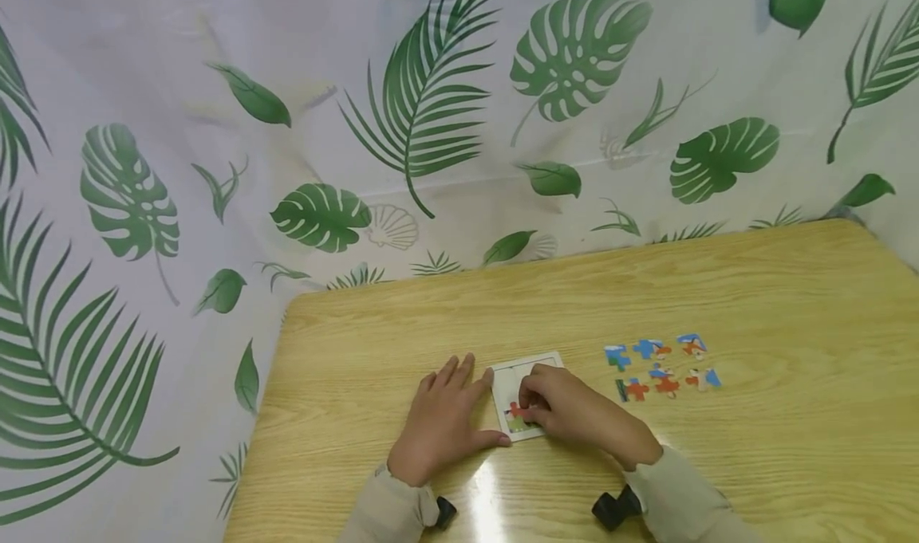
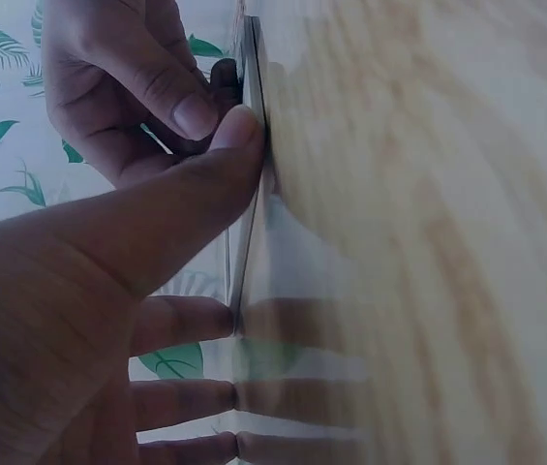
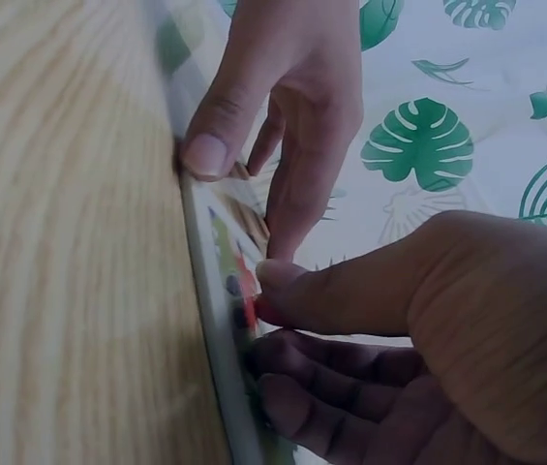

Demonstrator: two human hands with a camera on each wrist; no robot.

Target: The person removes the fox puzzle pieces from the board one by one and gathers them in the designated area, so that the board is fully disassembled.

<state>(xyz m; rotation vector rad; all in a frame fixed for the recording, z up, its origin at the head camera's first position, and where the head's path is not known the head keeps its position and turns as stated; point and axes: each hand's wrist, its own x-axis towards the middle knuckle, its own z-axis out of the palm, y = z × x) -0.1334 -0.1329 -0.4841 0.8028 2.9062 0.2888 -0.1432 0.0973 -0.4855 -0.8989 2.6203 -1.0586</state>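
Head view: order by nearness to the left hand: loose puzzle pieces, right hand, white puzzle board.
1. White puzzle board: just right of the left hand.
2. Right hand: reaching over the board's right side.
3. Loose puzzle pieces: farther right.

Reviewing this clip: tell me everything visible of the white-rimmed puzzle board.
The puzzle board is thin and four-sided, seemingly card, with a white rim around a pale field. It lies on the wood-grain table, slightly turned in the head view. A red-and-green puzzle piece sits in its near-left corner; the far-left field shows bare. The left hand has thumb and index fingertip at its left corners. The right hand covers its right part, seemingly pinching a piece there.
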